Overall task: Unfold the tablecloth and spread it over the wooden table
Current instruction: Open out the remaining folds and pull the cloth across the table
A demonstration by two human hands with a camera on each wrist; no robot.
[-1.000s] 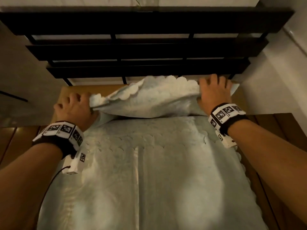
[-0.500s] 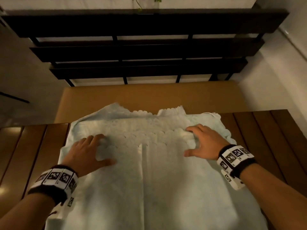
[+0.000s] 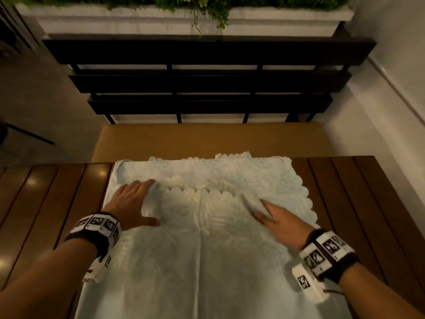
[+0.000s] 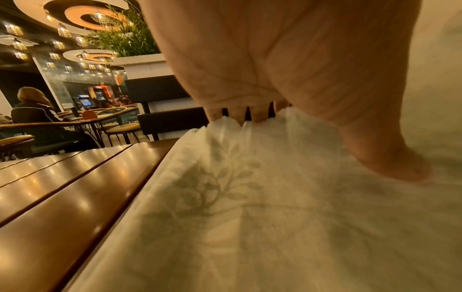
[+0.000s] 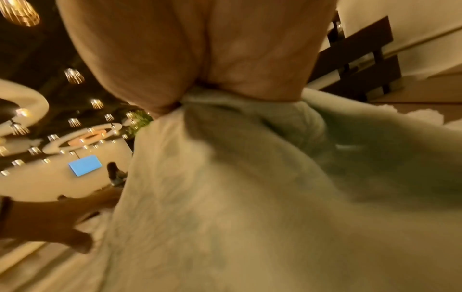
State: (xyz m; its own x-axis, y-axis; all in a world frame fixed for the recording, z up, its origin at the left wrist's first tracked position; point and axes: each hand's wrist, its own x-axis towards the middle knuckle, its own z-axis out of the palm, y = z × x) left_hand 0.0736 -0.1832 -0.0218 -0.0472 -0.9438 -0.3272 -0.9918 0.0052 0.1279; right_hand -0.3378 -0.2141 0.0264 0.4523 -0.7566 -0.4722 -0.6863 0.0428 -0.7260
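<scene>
A pale tablecloth (image 3: 207,261) with a leaf pattern and scalloped edges lies partly folded on the dark slatted wooden table (image 3: 57,203). Its far layers are stacked near the table's far edge. My left hand (image 3: 134,203) lies flat on the cloth's left part, fingers straight and thumb spread, fingertips at a scalloped edge. The left wrist view shows that left hand (image 4: 275,59) pressing the tablecloth (image 4: 250,217) beside bare table (image 4: 62,197). My right hand (image 3: 276,219) pinches a raised fold on the right. In the right wrist view the tablecloth (image 5: 237,197) bunches under my right hand (image 5: 187,49).
Beyond the table stands a bench with a tan seat cushion (image 3: 207,139) and a black slatted backrest (image 3: 207,81), with a white planter (image 3: 276,19) of green plants above. Bare table slats show to the left and right (image 3: 345,192) of the cloth. A white wall runs along the right.
Both hands let down the far edge they held lifted over the bench and drew back onto the cloth. My right hand has since turned and taken up a fold.
</scene>
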